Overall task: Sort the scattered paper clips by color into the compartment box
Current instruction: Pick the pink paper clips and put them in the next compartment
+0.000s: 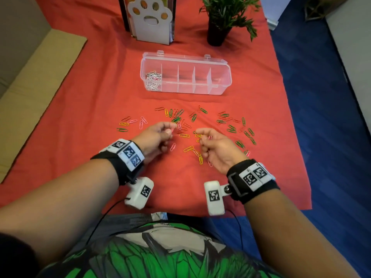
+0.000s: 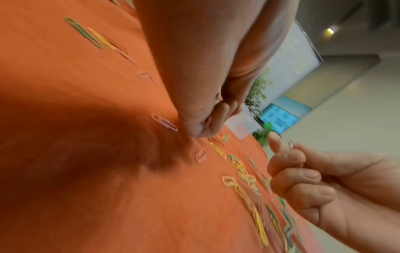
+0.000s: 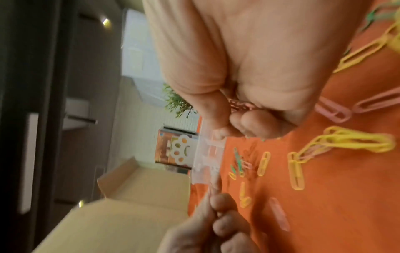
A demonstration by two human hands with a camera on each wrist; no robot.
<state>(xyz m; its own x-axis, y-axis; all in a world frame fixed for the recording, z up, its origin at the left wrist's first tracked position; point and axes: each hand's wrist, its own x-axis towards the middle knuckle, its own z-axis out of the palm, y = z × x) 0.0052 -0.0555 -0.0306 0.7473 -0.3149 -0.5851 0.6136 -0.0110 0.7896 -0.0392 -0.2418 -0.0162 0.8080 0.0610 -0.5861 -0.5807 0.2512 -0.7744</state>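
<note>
- Evidently, the right hand (image 1: 217, 146) was curled into a loose fist just above the red cloth (image 1: 80, 109), and the right wrist view showed a small bunch of pink clips (image 3: 240, 104) tucked between its thumb and folded fingers (image 3: 257, 125).
- The left hand (image 1: 158, 137) was also curled, fingertips drawn together at about 1 o'clock from its wrist; whether it pinched a clip could not be told from the blurred views.
- Between the two hands lay a single pink clip (image 1: 173, 146) and a yellow clip (image 1: 188, 149), with a chained run of yellow ones (image 1: 198, 156) just beside the right hand's knuckles.
- The scattered paper clips (image 1: 186, 125) spread from 10 o'clock to 2 o'clock of the hands: pink, yellow, green and red mixed, some touching or overlapping.
- The compartment box (image 1: 222, 85) sat open at 12 o'clock, well apart from the scatter; only its leftmost compartment held clips, silver-white ones (image 1: 153, 81), with perhaps a red one among them.
- As a judgement, gathering one colour went best by lifting loose single clips first, shaking linked ones free, and keeping the fist closed until it was over one empty compartment.
- Red clips nearly matched the cloth, so they probably needed a slower look.
</note>
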